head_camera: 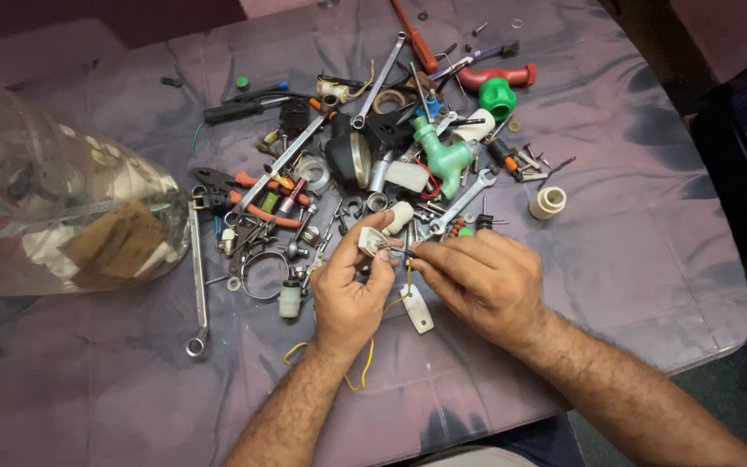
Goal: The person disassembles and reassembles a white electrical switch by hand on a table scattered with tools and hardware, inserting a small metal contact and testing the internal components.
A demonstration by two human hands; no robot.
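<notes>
Seen from above, our two hands meet at the near edge of a heap of small hardware spread over a mauve-grey cloth-covered surface [650, 259]. Our left hand [349, 290] pinches a small white fitting [372, 240] between thumb and fingers, holding it just off the cloth. Our right hand [477, 277] has its fingertips pressed together on a thin metal piece at the fitting's side; the piece is too small for us to tell what it is. A yellow wire [365, 363] trails from between our hands, passing under the left wrist and curling on the cloth. A flat white plate [417, 309] lies just below our fingers.

Beyond our hands the heap holds a green plastic tap [443, 156], orange-handled pliers [257, 197], a steel spanner [379, 82], a red-handled screwdriver [417, 43] and a green knob [498, 98]. A long spanner [197, 277] lies at the heap's left edge, and a cream ring-shaped fitting [548, 202] sits apart to the right. A clear plastic container [36, 190] with more odds and ends inside lies on its side at far left.
</notes>
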